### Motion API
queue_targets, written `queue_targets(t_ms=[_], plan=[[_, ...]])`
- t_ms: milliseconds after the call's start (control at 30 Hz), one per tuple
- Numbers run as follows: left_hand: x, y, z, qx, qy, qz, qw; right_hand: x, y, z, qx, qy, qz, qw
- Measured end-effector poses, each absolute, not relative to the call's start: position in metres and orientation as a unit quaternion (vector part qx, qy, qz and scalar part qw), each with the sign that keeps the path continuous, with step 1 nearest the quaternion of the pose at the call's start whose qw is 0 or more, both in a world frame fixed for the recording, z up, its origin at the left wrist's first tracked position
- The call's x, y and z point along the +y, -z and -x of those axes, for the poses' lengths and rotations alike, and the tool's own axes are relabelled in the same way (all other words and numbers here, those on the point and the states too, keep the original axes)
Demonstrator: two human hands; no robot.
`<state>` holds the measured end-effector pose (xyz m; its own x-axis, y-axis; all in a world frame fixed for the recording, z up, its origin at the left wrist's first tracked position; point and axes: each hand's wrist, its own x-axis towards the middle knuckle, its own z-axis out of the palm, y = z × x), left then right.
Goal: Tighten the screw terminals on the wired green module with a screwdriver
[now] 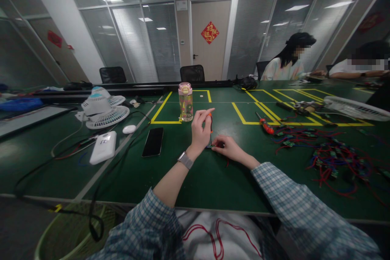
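My left hand is closed around the orange-and-black handle of a screwdriver, which stands upright with its shaft pointing down. Below it, at the shaft's lower end, is a small circuit board on the green table. My right hand pinches this board at its right side, with a bit of red wire showing near the fingers. Whether the tip touches the board or a screw is too small to tell. To the right lies a heap of small boards with red and blue wires.
A pink-lidded bottle stands just beyond my left hand. Leftward are a black phone, a white power bank and a white fan. A red screwdriver lies to the right. Two people sit across the table.
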<state>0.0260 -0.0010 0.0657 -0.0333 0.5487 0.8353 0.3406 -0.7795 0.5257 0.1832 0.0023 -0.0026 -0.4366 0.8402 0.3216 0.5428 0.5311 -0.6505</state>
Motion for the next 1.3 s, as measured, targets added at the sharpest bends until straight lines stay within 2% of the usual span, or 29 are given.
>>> queue_targets(t_ms=[267, 467, 900, 1167, 1300], plan=[[0.0016, -0.0623, -0.0277, 0.329, -0.653, -0.676, 0.092, 0.0028, 0.0035, -0.1839, -0.813, -0.239, 0.424, 0.319], [-0.0024, -0.0672, -0.0276, 0.342, -0.65, -0.677, 0.051, 0.0023, 0.0024, -0.1834, -0.814, -0.237, 0.428, 0.315], [0.0021, -0.062, -0.0271, 0.314, -0.657, -0.678, 0.098, 0.003, 0.0037, -0.1838, -0.813, -0.242, 0.423, 0.317], [-0.0021, -0.067, -0.028, 0.331, -0.661, -0.672, 0.045, 0.0019, 0.0022, -0.183, -0.81, -0.241, 0.426, 0.323], [-0.0025, -0.0671, -0.0272, 0.331, -0.65, -0.68, 0.07, 0.0014, 0.0016, -0.183, -0.813, -0.235, 0.424, 0.322]])
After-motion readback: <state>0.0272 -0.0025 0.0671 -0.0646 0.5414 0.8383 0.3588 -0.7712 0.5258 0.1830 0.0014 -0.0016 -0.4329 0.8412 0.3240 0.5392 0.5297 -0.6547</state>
